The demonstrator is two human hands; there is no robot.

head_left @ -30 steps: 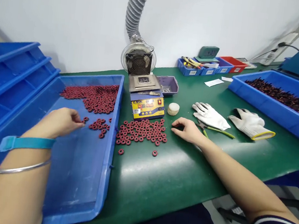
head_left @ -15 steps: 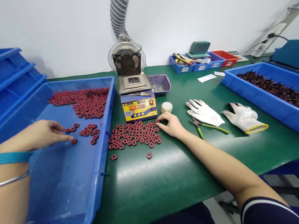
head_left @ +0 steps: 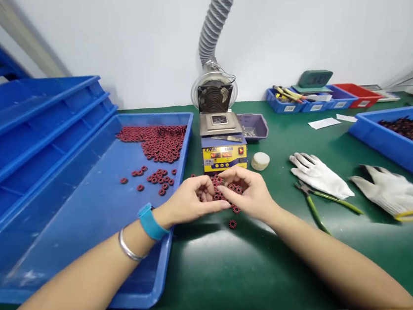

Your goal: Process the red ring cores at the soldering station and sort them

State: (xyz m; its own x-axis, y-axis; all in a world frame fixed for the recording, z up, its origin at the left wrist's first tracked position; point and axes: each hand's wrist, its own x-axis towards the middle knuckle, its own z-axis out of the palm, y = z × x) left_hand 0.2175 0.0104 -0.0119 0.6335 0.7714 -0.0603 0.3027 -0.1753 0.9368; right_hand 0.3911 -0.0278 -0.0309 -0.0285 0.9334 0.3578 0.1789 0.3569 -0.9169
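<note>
Small red-and-black toothed rings (head_left: 233, 224), which look like wound stator cores, lie in a group on the green table, mostly covered by my hands. My left hand (head_left: 198, 199) is at the left of the group, fingers curled and thumb stretched to the right, apart from them. From the right, my right hand (head_left: 250, 194) arches over the rings, with a gap between its thumb and bent fingers. The hands nearly meet, and no held ring shows in either. More rings (head_left: 163, 142) fill the back of the blue tray (head_left: 82, 230), with several loose ones (head_left: 161, 176) nearer the front.
A yellow-and-blue solder pot (head_left: 224, 159) stands behind my hands, under a grey duct (head_left: 218, 17). Rightward are a round white tin (head_left: 260, 161), white gloves (head_left: 319, 175), green-handled cutters (head_left: 321, 198) and a blue bin (head_left: 390, 141) of dark parts. Stacked blue trays (head_left: 45, 131) stand left.
My left hand has left the blue tray and come right to the rings on the table, leaving loose rings in the tray. My right hand has moved in over the group. The view has shifted left.
</note>
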